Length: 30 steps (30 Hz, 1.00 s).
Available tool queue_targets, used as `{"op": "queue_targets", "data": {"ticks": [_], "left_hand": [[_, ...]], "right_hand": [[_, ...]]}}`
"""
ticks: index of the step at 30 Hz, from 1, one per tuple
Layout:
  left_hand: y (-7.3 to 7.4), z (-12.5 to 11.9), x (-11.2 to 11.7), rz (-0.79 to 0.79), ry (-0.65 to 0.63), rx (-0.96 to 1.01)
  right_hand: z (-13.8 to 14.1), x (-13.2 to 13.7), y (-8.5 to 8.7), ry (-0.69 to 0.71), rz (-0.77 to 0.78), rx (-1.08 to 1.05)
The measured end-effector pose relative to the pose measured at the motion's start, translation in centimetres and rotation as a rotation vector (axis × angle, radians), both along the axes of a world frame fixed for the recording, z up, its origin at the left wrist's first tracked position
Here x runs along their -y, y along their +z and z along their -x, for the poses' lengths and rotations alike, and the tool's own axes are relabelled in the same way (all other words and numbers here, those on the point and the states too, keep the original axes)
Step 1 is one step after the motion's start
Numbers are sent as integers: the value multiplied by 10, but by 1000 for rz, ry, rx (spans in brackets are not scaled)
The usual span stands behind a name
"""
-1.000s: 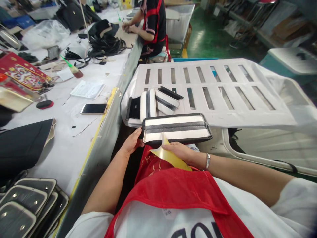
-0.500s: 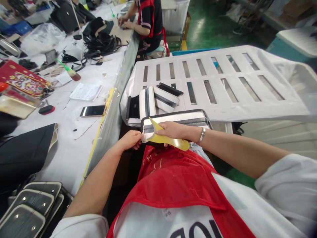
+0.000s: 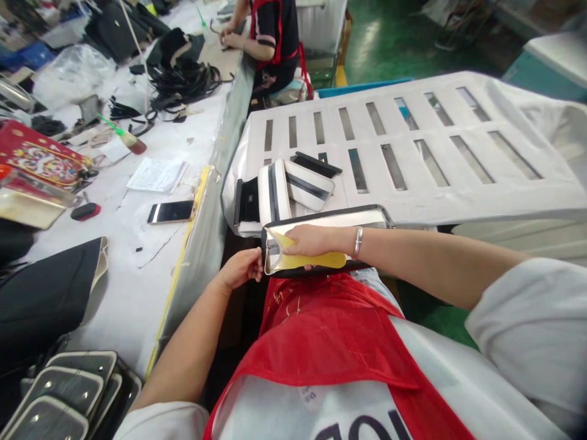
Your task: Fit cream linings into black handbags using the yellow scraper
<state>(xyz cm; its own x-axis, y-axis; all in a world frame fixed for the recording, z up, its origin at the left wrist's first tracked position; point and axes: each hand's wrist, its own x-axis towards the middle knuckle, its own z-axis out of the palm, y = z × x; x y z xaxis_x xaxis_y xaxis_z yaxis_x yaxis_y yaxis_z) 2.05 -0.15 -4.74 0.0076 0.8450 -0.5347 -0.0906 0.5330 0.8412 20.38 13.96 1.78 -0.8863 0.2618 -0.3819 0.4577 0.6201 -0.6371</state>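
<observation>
A white panel with a dark stripe and black edging (image 3: pixel 330 217) lies across my lap at the front edge of the white slatted surface. My right hand (image 3: pixel 312 240) is closed round a yellow scraper-like tool (image 3: pixel 293 261), holding it flat over the panel. The tool's flared end points left, towards the panel's short edge, and its rounded end sticks out under my palm. At the panel's left end my left hand (image 3: pixel 245 267) has its fingers curled together against the black edge. What those fingertips pinch, if anything, is too small to tell.
Similar striped pieces (image 3: pixel 274 190) lie just beyond the panel on the slatted white surface (image 3: pixel 394 201). On the left table are a phone (image 3: pixel 170 211), a notepad (image 3: pixel 156 175), a glue bottle (image 3: pixel 131 142) and stacked dark panels (image 3: pixel 68 391). A co-worker (image 3: pixel 275 43) sits further ahead.
The yellow tool has swung flatter and sits slightly further left, with my right hand over it. My left hand has shifted slightly lower at the panel's left end.
</observation>
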Motion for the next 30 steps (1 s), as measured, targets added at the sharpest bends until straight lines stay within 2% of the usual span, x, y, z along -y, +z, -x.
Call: {"op": "queue_targets", "data": {"ticks": [3,6,9,11,14,16,19,21,25,28,30], "left_hand": [[-10,-3,-4,-24,37,-63],[-12,-6,-6,-28,57,-126],[-6,-7,-6,-19,59,-192],[-1,-8,-7,-7,56,-227],[7,-8,-9,17,45,-244],[11,-7,-10,29,34,-226],[10,-7,-8,28,42,-174],[4,-10,-5,7,88,-132],[-10,-22,6,-62,279,-56],[-16,-28,15,-104,409,1],[-18,-27,20,-129,428,129]], "right_hand": [[-3,-1,-1,10,-67,14],[-13,-4,-2,-84,46,53],[-31,-2,-1,-252,177,33],[-46,7,-2,-439,283,10],[-67,27,-5,-716,634,-16],[-76,43,-8,-814,893,-40],[-79,66,-10,-846,1203,-116],[-75,79,-11,-815,1337,-132],[-56,104,-18,-761,1409,-17],[-39,123,-27,-841,1385,-68],[-30,134,-32,-916,1365,-142]]}}
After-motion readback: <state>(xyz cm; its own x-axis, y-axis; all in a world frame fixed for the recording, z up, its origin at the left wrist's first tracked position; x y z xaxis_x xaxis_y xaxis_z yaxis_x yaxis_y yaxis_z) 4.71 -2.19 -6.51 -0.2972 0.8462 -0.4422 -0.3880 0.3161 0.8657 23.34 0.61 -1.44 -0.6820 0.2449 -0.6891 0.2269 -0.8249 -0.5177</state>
